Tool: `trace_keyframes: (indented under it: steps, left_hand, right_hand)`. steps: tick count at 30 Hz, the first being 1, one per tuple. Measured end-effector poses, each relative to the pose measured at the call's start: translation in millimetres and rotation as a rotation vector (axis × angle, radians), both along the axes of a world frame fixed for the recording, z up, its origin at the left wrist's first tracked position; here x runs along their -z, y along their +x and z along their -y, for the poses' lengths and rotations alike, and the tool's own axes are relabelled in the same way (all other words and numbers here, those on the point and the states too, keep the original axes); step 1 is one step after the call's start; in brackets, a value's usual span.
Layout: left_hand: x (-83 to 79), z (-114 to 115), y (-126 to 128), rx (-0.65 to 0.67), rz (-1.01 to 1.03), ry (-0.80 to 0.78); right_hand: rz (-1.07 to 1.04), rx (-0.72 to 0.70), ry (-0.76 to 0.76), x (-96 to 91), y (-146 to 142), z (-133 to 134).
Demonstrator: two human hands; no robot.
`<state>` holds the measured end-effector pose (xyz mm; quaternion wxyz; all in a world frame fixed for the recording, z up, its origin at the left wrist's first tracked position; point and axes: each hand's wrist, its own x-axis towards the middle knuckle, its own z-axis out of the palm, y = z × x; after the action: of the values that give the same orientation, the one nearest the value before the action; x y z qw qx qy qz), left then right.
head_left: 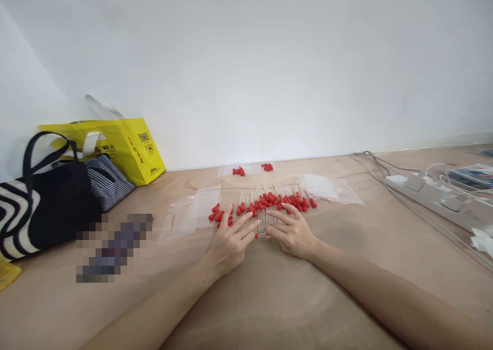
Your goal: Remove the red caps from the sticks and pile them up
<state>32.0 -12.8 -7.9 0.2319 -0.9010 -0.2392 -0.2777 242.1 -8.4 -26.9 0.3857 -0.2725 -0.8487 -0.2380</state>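
Several clear glass dropper tubes (262, 224) lie side by side between my hands. My left hand (233, 239) rests at their left side, fingers spread and stretched out. On the other side my right hand (292, 234) lies with extended fingers touching or just over the tubes. A red-tipped tube (262, 235) lies crosswise near the tubes' front ends; whether a finger touches it I cannot tell. Beyond the fingers is a row of droppers with red rubber bulbs (269, 200), their thin tips pointing to the wall. Loose red bulbs (215, 214) sit beside my left fingers, partly hidden by them.
Clear plastic bags (188, 214) lie at left, with more bags (327, 188) at right. Another bag (252, 171) with red bulbs lies near the wall. A yellow bag (142, 154) and black bag (57, 201) stand left. A power strip (435, 196) with cables lies right.
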Motion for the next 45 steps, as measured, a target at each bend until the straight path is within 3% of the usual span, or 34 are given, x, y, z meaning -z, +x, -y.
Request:
trace_keyframes:
  steps: [6,11,14,17,24,29,36,40,45]
  left_hand:
    - [-9.5,-8,-17,-0.189,0.106,-0.048]
    - [-19.5,-35,-41,-0.431,0.317,-0.290]
    - [-23.0,-52,-57,-0.622,0.369,-0.484]
    - [-24.4,-62,-66,-0.716,0.388,-0.568]
    - [-20.4,-61,-62,-0.714,0.360,-0.638]
    - [-21.0,-57,-53,-0.699,0.305,-0.593]
    - [-27.2,-66,-19,-0.774,0.126,-0.466]
    - [-27.9,-75,0,-0.791,0.082,-0.498]
    - [-30.0,-80,11,-0.840,0.060,-0.569]
  right_hand:
    - [-0.077,0.180,-0.081,1.8,12,-4]
    - [-0.076,0.365,-0.285,6.1,27,-10]
    - [-0.108,0.354,-0.398,7.4,34,-10]
    - [-0.139,0.328,-0.463,9.6,35,-8]
    - [-0.170,0.337,-0.471,18.7,22,-7]
    - [-0.167,0.242,-0.513,18.4,12,-10]
    - [-0.152,0.255,-0.615,10.6,9,-1]
    - [-0.136,0.310,-0.683,7.6,10,3]
    - [-0.198,0.281,-0.733,4.3,14,2]
